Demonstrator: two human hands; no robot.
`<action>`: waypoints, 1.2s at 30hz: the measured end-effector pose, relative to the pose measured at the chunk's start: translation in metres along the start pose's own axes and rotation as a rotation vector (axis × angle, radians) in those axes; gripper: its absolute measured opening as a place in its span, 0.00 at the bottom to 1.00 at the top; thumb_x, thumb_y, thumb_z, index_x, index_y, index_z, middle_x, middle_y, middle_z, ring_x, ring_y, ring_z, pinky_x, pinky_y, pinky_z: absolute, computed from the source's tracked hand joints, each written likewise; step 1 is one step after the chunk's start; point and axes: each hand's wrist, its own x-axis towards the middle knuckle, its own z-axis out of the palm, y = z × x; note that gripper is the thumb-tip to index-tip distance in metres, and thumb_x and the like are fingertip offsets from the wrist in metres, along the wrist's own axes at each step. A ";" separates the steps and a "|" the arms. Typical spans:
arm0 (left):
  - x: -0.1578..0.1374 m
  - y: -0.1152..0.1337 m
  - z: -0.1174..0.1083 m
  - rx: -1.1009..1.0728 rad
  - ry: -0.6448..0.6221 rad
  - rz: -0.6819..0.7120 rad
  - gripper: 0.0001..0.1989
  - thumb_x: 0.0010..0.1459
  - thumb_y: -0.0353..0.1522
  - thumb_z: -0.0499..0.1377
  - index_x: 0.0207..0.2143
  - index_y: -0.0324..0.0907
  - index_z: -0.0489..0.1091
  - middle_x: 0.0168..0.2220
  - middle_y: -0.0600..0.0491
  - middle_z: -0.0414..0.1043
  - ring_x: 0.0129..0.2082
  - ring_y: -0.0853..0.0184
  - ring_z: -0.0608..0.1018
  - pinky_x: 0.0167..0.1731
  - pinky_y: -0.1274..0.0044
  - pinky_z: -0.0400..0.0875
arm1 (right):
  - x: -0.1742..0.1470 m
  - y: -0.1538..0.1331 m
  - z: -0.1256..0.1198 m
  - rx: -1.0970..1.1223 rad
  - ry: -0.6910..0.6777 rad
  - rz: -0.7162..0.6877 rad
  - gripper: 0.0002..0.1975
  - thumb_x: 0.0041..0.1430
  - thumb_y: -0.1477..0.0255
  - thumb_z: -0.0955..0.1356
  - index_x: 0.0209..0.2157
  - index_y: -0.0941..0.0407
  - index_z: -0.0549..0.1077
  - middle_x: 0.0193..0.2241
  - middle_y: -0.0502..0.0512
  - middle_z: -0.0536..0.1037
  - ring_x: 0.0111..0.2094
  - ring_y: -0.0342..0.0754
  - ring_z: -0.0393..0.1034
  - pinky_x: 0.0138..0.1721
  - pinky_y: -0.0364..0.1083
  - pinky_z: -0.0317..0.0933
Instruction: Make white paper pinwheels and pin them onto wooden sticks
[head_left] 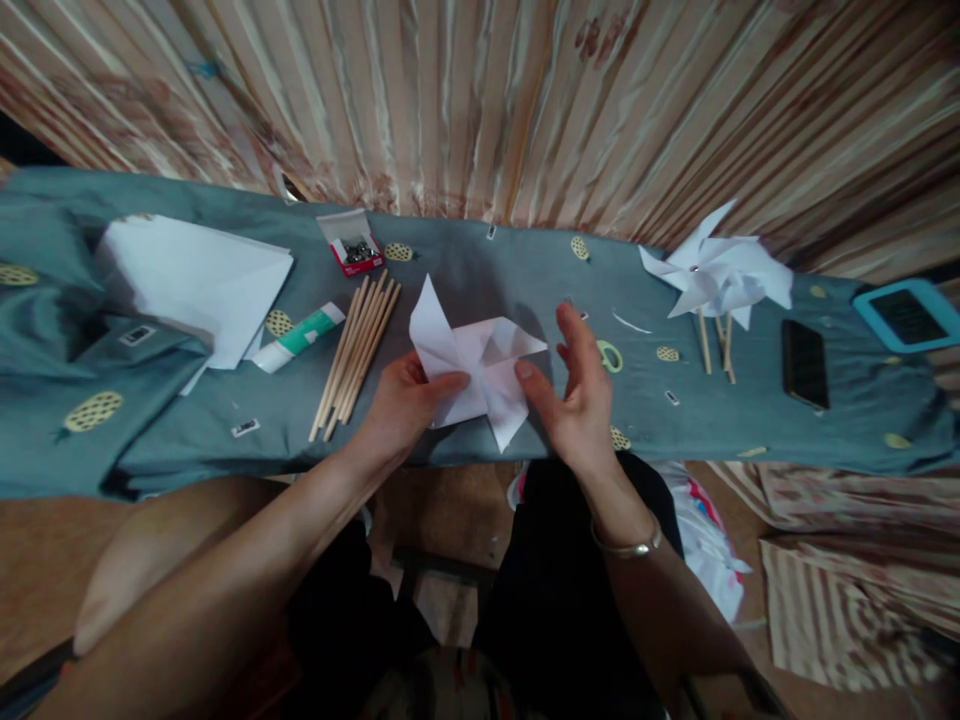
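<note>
Left hand (400, 402) pinches the paper pinwheel (489, 362) at the worktop's (536, 262) six o'clock, thumb near its centre, while the right hand (582, 402), spread open, has its thumb at the three-o'clock edge, contact unclear; a slackened left thumb could let the folds spring open.
</note>
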 end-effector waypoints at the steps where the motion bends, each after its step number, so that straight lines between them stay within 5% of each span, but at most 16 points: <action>1: 0.000 0.000 0.000 0.007 -0.006 0.009 0.14 0.39 0.30 0.70 0.33 0.38 0.78 0.30 0.52 0.81 0.26 0.67 0.79 0.32 0.75 0.74 | 0.002 0.004 0.001 0.137 -0.016 0.102 0.38 0.56 0.55 0.70 0.65 0.48 0.57 0.65 0.60 0.62 0.66 0.59 0.56 0.63 0.65 0.56; 6: 0.000 0.002 0.001 0.039 -0.020 0.044 0.15 0.41 0.30 0.70 0.35 0.38 0.78 0.32 0.51 0.81 0.30 0.65 0.81 0.37 0.73 0.76 | 0.008 0.011 0.008 0.552 -0.123 0.450 0.46 0.43 0.57 0.77 0.63 0.49 0.60 0.62 0.62 0.66 0.57 0.58 0.68 0.56 0.59 0.67; 12: 0.002 0.009 0.000 0.024 0.008 0.070 0.16 0.39 0.30 0.71 0.35 0.38 0.77 0.31 0.51 0.81 0.30 0.64 0.81 0.34 0.74 0.76 | 0.016 0.010 0.003 0.704 0.143 0.456 0.40 0.42 0.62 0.78 0.57 0.45 0.65 0.66 0.53 0.60 0.63 0.56 0.62 0.60 0.56 0.63; 18: 0.004 0.014 0.001 0.014 0.010 0.089 0.17 0.39 0.30 0.71 0.35 0.36 0.77 0.31 0.51 0.81 0.31 0.63 0.81 0.37 0.73 0.75 | 0.010 -0.005 0.012 0.966 -0.149 0.641 0.30 0.41 0.58 0.78 0.47 0.50 0.71 0.43 0.53 0.80 0.46 0.52 0.76 0.46 0.50 0.72; 23: 0.005 0.011 0.003 0.057 0.011 0.093 0.18 0.39 0.31 0.72 0.35 0.36 0.76 0.31 0.52 0.80 0.28 0.66 0.79 0.33 0.75 0.74 | 0.008 -0.015 0.026 0.910 -0.193 0.628 0.30 0.38 0.67 0.79 0.45 0.51 0.70 0.33 0.48 0.82 0.33 0.49 0.78 0.38 0.49 0.72; 36: 0.009 -0.003 0.000 0.259 0.012 0.172 0.19 0.43 0.33 0.70 0.39 0.37 0.76 0.35 0.49 0.80 0.34 0.61 0.80 0.39 0.71 0.75 | 0.007 -0.002 0.040 0.722 -0.035 0.569 0.21 0.37 0.69 0.77 0.35 0.53 0.71 0.26 0.46 0.79 0.27 0.46 0.73 0.32 0.47 0.70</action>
